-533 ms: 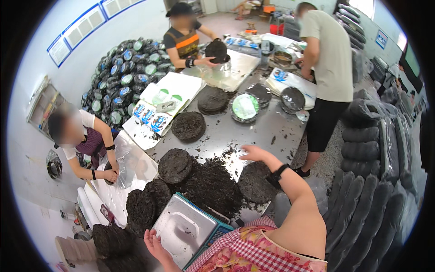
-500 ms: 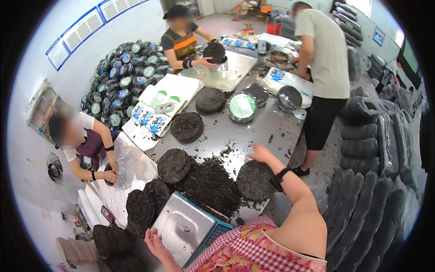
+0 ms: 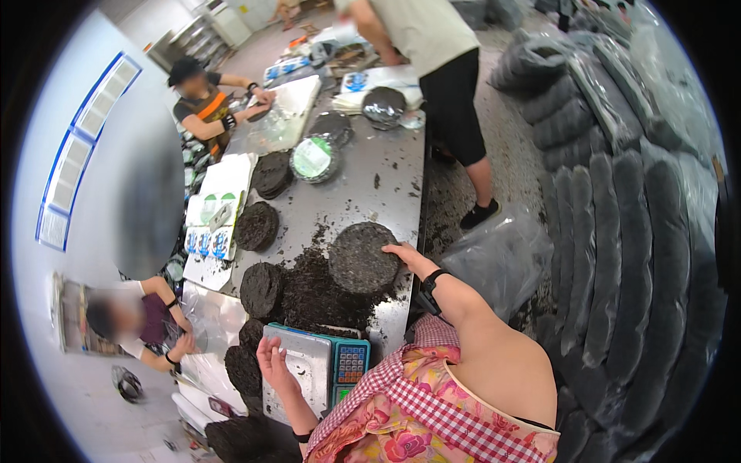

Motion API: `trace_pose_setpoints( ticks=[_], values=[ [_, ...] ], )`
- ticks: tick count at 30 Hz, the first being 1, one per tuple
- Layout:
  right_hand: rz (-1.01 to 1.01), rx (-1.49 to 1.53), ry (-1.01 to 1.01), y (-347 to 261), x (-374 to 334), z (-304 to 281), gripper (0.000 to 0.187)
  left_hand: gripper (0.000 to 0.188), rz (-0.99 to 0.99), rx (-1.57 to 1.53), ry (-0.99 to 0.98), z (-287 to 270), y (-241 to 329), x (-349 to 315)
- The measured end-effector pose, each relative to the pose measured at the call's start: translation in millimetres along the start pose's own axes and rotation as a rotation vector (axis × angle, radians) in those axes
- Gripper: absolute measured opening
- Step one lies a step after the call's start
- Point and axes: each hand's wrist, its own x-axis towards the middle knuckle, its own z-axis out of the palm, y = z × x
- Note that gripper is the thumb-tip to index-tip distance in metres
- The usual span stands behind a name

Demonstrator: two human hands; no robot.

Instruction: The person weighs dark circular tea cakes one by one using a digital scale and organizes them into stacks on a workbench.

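Note:
My right hand [image 3: 407, 256] grips the right edge of a round, dark cake of what looks like dried seaweed [image 3: 363, 257]. The cake covers part of a heap of loose dark flakes [image 3: 312, 289] on the metal table [image 3: 380, 202]. Palm up and fingers loosely bent, my left hand [image 3: 278, 363] holds nothing. It hovers at the left side of a digital scale [image 3: 297, 393], whose bare steel pan has a teal keypad housing beside it. Just beyond the scale lies another dark cake [image 3: 262, 289], with more of them [image 3: 243, 370] to its left.
Across the table, one person [image 3: 208, 108] handles a dark cake and another [image 3: 436, 46] stands at the right. A third person [image 3: 147, 324] works with clear film at left. Wrapped cakes [image 3: 315, 160] and label sheets [image 3: 208, 241] lie farther back. Long bagged bundles [image 3: 610, 255] fill the right.
My right hand has come down from above the cake and taken hold of its edge. The view has turned to the right. My left hand stays open by the scale.

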Motion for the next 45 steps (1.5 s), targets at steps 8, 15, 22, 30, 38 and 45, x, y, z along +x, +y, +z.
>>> trace_pose_setpoints(
  ticks=[8,15,22,30,38,45],
  values=[
    [-0.222,0.402,-0.134,14,-74,13,0.087,0.042,-0.172,0.049,-0.230,66,-48,24],
    [-0.030,0.602,-0.375,46,-139,-18,0.042,0.059,-0.657,-0.550,-0.464,128,-71,2],
    [-0.409,0.405,-0.123,40,-153,-3,0.084,0.060,-0.425,-0.476,-0.499,100,-54,-22],
    [-0.823,0.369,-0.160,57,-213,-60,0.083,0.060,-0.302,-0.471,-0.280,126,-27,-74],
    [-0.689,0.222,-0.037,101,-207,-118,0.061,0.059,-0.434,-0.717,-0.199,182,-56,-144],
    [-0.702,0.074,-0.116,101,-201,-134,0.046,0.064,-0.304,-0.868,-0.175,155,-82,-148]
  ],
)
